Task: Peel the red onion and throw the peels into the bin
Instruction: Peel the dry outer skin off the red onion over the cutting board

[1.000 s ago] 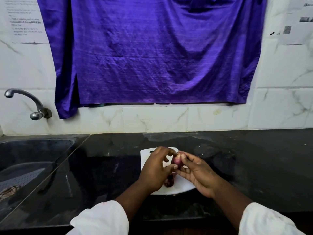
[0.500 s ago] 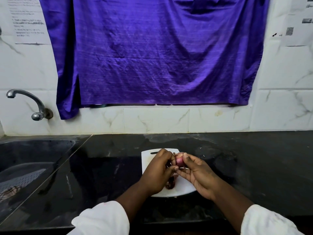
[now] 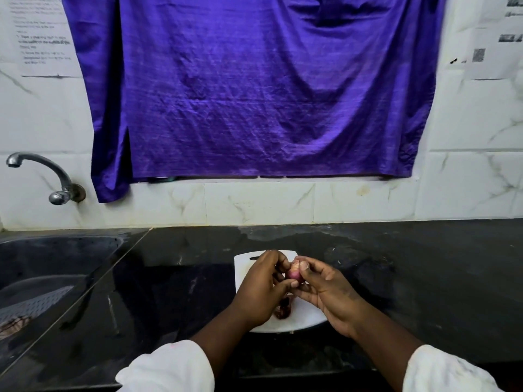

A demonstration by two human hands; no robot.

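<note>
A small red onion (image 3: 293, 273) is held between both hands above a white cutting board (image 3: 246, 274) on the black counter. My left hand (image 3: 261, 290) curls round its left side, thumb under it and fingertips on its top. My right hand (image 3: 329, 291) pinches it from the right, thumb on its top and fingers beneath. Dark reddish peels (image 3: 284, 308) lie on the board below the hands. No bin is in view.
A dark sink (image 3: 56, 267) lies at the left with a perforated strainer (image 3: 34, 305) inside and a metal tap (image 3: 45, 176) above it. The tiled wall and a purple cloth (image 3: 254, 89) stand behind. Black counter (image 3: 424, 273) stretches to the right.
My left fingers have curled in from an open reach onto the onion's top. Both hands stay over the board with the onion between them.
</note>
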